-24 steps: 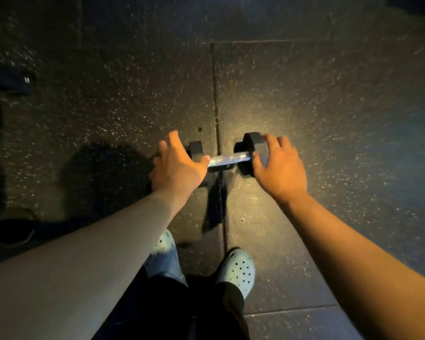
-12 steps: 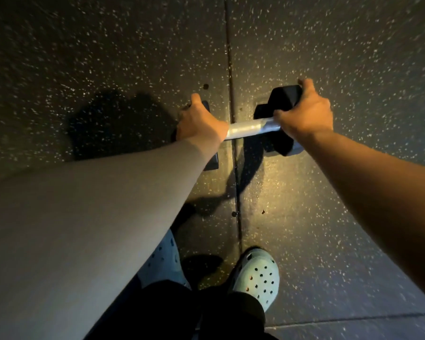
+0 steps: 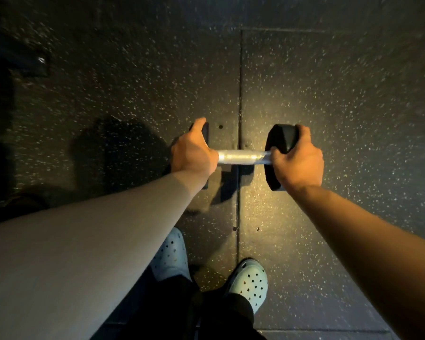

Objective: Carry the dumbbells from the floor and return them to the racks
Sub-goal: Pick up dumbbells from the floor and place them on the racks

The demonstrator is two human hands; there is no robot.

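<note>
A black hex dumbbell [image 3: 241, 157] with a silver handle hangs level above the dark speckled floor, casting a shadow below it. My left hand [image 3: 193, 153] is closed over its left head, which is mostly hidden under the palm. My right hand [image 3: 297, 163] wraps the right black head [image 3: 280, 141], thumb near the handle's end. Both arms reach forward and down from the bottom corners. No rack is in view.
Speckled rubber floor tiles [image 3: 341, 99] with a seam running down the middle lie below. My feet in pale blue perforated clogs [image 3: 249, 283] stand at the bottom centre. A dark object with a shiny bolt [image 3: 41, 61] sits at the upper left edge.
Both hands closed on the dumbbell's ends and lifted it off the floor. It now hangs higher and level, with the shadow separated beneath it.
</note>
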